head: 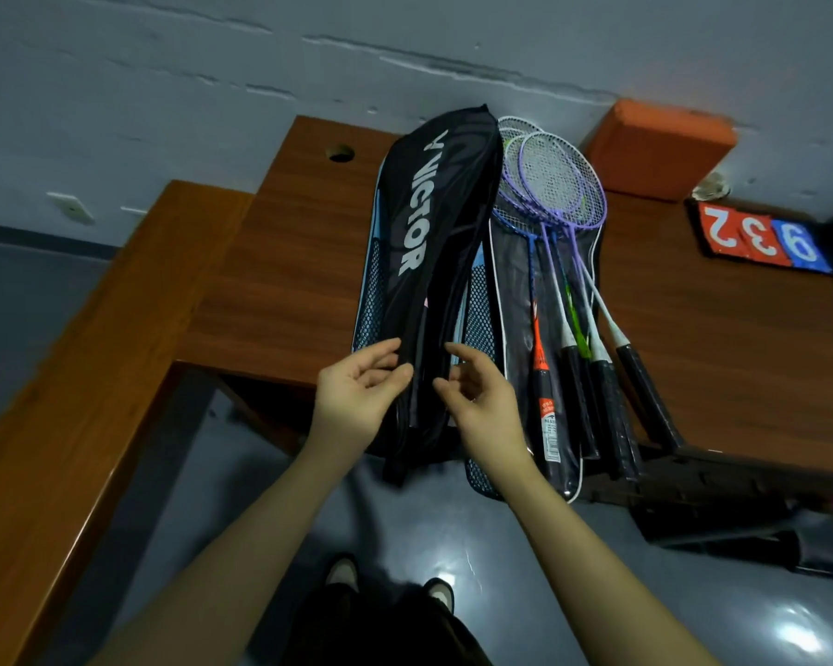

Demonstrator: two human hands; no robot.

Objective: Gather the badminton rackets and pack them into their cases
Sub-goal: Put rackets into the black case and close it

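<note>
A black racket case (436, 218) with white VICTOR lettering lies on top of a blue mesh-sided case (372, 286) on the wooden table (289, 281). Its narrow lower end hangs over the table's front edge. My left hand (357, 396) pinches the case's left edge near that end. My right hand (477, 401) hovers at its right edge, fingers curled and apart, holding nothing that I can see. To the right, several rackets (561, 218) with purple and blue frames rest on an opened black case (510, 290), handles towards me.
An orange block (660, 146) leans at the wall behind the rackets. Red and blue number cards (760, 237) lie at the table's right. A lower wooden surface (92, 353) runs along the left. Dark objects (722, 497) sit below the table at right. The floor is glossy grey.
</note>
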